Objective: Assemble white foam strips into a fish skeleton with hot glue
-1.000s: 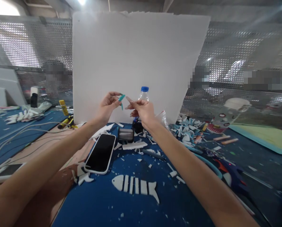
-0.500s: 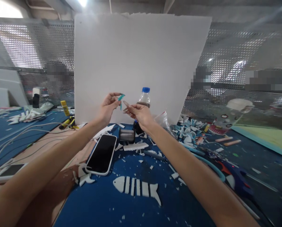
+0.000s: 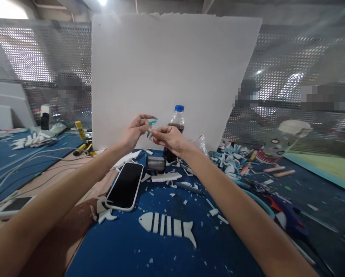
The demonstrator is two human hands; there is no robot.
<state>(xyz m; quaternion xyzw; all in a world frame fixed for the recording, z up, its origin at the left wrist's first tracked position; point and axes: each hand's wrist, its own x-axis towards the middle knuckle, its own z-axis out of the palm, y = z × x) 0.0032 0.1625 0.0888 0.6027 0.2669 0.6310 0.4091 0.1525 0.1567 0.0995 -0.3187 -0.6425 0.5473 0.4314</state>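
Observation:
Both arms reach out over a blue mat (image 3: pixel 126 246). My left hand (image 3: pixel 134 132) is raised, its fingers pinched on a small teal piece (image 3: pixel 153 122). My right hand (image 3: pixel 169 139) meets it from the right, fingertips closed on the lower end of the same teal piece. Both hands hover in front of a big white foam board (image 3: pixel 172 69). Just behind my right hand stands a bottle of dark drink with a blue cap (image 3: pixel 177 117).
On the mat lie a white fish-skeleton cutout (image 3: pixel 168 226), a black phone (image 3: pixel 125 186), a small dark cylinder (image 3: pixel 155 163) and several white scraps. A glue gun (image 3: pixel 285 215) lies right, a second phone (image 3: pixel 12 206) and cables left. Perforated metal screens stand behind.
My right hand has moved left and closed its fingertips on the teal piece held by my left hand; before, the two hands were slightly apart.

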